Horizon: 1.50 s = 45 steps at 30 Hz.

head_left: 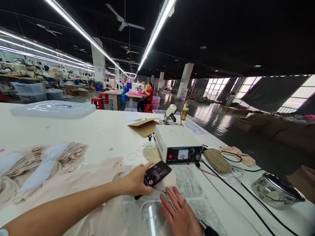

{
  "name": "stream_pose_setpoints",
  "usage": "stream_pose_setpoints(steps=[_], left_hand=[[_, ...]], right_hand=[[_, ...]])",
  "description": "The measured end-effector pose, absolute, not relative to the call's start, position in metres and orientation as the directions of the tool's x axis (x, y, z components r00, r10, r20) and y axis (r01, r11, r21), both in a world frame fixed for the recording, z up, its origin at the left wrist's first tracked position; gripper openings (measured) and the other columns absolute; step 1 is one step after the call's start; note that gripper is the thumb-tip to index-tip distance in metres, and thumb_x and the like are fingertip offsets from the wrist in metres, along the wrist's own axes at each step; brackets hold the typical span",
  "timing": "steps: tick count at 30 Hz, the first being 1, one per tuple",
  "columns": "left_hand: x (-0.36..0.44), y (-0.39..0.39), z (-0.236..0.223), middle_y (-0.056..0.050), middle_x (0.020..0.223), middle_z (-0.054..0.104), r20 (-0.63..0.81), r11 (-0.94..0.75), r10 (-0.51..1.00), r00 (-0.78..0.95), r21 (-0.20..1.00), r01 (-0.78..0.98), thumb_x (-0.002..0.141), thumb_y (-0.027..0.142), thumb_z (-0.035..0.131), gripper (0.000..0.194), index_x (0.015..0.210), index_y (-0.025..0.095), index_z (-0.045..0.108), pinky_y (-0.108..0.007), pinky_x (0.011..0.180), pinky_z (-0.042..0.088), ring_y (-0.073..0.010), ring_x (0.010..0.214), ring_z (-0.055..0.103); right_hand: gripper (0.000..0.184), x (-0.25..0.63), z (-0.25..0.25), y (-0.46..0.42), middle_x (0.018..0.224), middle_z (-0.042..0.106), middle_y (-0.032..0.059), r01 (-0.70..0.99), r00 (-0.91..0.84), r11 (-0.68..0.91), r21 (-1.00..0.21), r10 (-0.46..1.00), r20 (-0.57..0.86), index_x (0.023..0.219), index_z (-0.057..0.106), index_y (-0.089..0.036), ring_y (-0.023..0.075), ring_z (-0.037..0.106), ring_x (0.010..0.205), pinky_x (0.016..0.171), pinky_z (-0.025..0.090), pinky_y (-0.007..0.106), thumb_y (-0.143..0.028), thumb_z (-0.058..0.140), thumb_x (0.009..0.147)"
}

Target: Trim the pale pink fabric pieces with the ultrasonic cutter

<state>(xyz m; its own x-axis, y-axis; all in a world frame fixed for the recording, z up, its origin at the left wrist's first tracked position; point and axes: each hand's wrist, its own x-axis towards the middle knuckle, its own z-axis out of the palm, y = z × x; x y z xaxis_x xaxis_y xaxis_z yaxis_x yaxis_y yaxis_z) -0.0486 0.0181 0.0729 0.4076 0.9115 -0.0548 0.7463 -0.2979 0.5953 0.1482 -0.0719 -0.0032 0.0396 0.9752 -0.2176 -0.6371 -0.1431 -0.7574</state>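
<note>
My left hand (136,182) is closed around a black phone (156,173), held just above the white table (103,131). My right hand (178,214) lies flat with fingers spread on clear plastic sheeting (187,183) near the table's front edge. Beige fabric pieces (81,183) lie under my left forearm. A white control box (178,144) with a dial and meter stands just beyond the phone. Black cables (228,186) run from the box toward the right front.
More beige and white fabric (41,164) is piled at left. A metal bowl (277,193) sits at right, an olive pad (218,160) beside the box, cardboard (145,126) and a clear lid (52,109) farther back. A person in red (149,95) works at a distant table.
</note>
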Motion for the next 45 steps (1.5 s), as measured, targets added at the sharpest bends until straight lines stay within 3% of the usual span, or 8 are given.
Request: stream_pose_setpoints(steps=[4, 9, 14, 17, 21, 26, 30, 45], left_hand=[[-0.023, -0.020, 0.050, -0.010, 0.117, 0.054, -0.079, -0.343, 0.853, 0.516, 0.662, 0.667, 0.058, 0.019, 0.069, 0.096, 0.148, 0.027, 0.036, -0.037, 0.089, 0.048, -0.0303, 0.102, 0.060], [-0.012, -0.031, 0.039, -0.012, 0.127, 0.045, -0.079, -0.303, 0.832, 0.550, 0.765, 0.568, 0.059, 0.021, 0.073, 0.101, 0.151, 0.026, 0.032, -0.042, 0.097, 0.041, -0.0335, 0.112, 0.052], [-0.019, -0.028, 0.044, -0.016, 0.129, 0.050, -0.248, 0.160, 0.807, 0.537, 0.966, 0.205, 0.077, 0.066, 0.061, 0.093, 0.150, 0.019, 0.029, -0.045, 0.096, 0.042, -0.0338, 0.115, 0.054], [-0.023, -0.033, 0.042, -0.019, 0.115, 0.061, -0.397, 0.450, 0.611, 0.685, 0.886, 0.112, 0.082, 0.084, 0.029, 0.091, 0.138, 0.014, 0.046, -0.046, 0.074, 0.053, -0.0364, 0.099, 0.064], [-0.021, -0.045, 0.035, -0.020, 0.111, 0.065, -0.328, 0.803, 0.381, 0.865, 0.582, -0.132, 0.079, 0.087, 0.034, 0.094, 0.117, 0.006, 0.063, -0.035, 0.067, 0.055, -0.0297, 0.085, 0.069], [-0.015, -0.046, 0.031, -0.021, 0.105, 0.067, -0.243, 0.756, 0.533, 0.811, 0.567, -0.327, 0.088, 0.079, 0.025, 0.092, 0.112, 0.000, 0.066, -0.029, 0.058, 0.054, -0.0257, 0.076, 0.070], [-0.007, -0.045, 0.030, -0.024, 0.107, 0.067, -0.217, 0.726, 0.605, 0.766, 0.546, -0.418, 0.093, 0.073, 0.017, 0.091, 0.109, 0.000, 0.067, -0.032, 0.065, 0.056, -0.0243, 0.078, 0.068], [0.005, -0.050, 0.025, -0.019, 0.106, 0.069, -0.047, 0.661, 0.611, 0.790, 0.580, -0.476, 0.088, 0.072, 0.048, 0.073, 0.111, 0.006, 0.069, -0.034, 0.075, 0.054, -0.0257, 0.091, 0.065]], right_hand=[[0.041, 0.128, 0.019, -0.056, 0.104, 0.075, 0.0093, -0.846, 0.001, -0.158, -0.510, 0.955, -0.298, 0.100, 0.070, -0.020, 0.0281, 0.070, 0.097, 0.092, 0.051, 0.048, -0.053, 0.065, 0.076], [0.025, 0.133, 0.020, -0.056, 0.093, 0.077, 0.0046, -0.857, 0.117, -0.114, -0.502, 0.906, -0.406, 0.097, 0.069, -0.020, 0.0207, 0.072, 0.085, 0.086, 0.053, 0.038, -0.036, 0.059, 0.081], [0.023, 0.149, 0.023, -0.058, 0.086, 0.076, 0.0043, -0.848, 0.116, -0.118, -0.517, 0.910, -0.399, 0.092, 0.069, -0.019, 0.0226, 0.070, 0.078, 0.085, 0.053, 0.041, -0.035, 0.061, 0.078], [0.025, 0.151, 0.036, -0.059, 0.090, 0.076, 0.0033, -0.827, 0.102, -0.112, -0.550, 0.934, -0.343, 0.095, 0.069, -0.020, 0.0222, 0.069, 0.083, 0.088, 0.052, 0.040, -0.035, 0.062, 0.076], [0.031, 0.152, 0.052, -0.058, 0.096, 0.075, 0.0082, -0.762, 0.063, -0.127, -0.635, 0.962, -0.267, 0.094, 0.070, -0.016, 0.0265, 0.068, 0.093, 0.092, 0.049, 0.042, -0.036, 0.071, 0.071], [0.055, 0.158, 0.037, -0.071, 0.128, 0.065, 0.0046, -0.604, 0.216, 0.039, -0.796, 0.970, -0.116, 0.115, 0.064, -0.026, 0.0257, 0.054, 0.124, 0.101, 0.043, 0.037, -0.032, 0.083, 0.064], [0.073, 0.149, 0.012, -0.090, 0.132, 0.061, 0.0126, -0.487, 0.120, 0.119, -0.865, 0.990, 0.069, 0.130, 0.055, -0.024, 0.0335, 0.058, 0.121, 0.097, 0.047, 0.046, -0.042, 0.082, 0.064], [0.043, 0.132, 0.021, -0.094, 0.103, 0.073, 0.0083, -0.319, 0.331, 0.168, -0.933, 0.942, 0.057, 0.109, 0.066, -0.022, 0.0265, 0.068, 0.096, 0.085, 0.053, 0.036, -0.033, 0.077, 0.069]])
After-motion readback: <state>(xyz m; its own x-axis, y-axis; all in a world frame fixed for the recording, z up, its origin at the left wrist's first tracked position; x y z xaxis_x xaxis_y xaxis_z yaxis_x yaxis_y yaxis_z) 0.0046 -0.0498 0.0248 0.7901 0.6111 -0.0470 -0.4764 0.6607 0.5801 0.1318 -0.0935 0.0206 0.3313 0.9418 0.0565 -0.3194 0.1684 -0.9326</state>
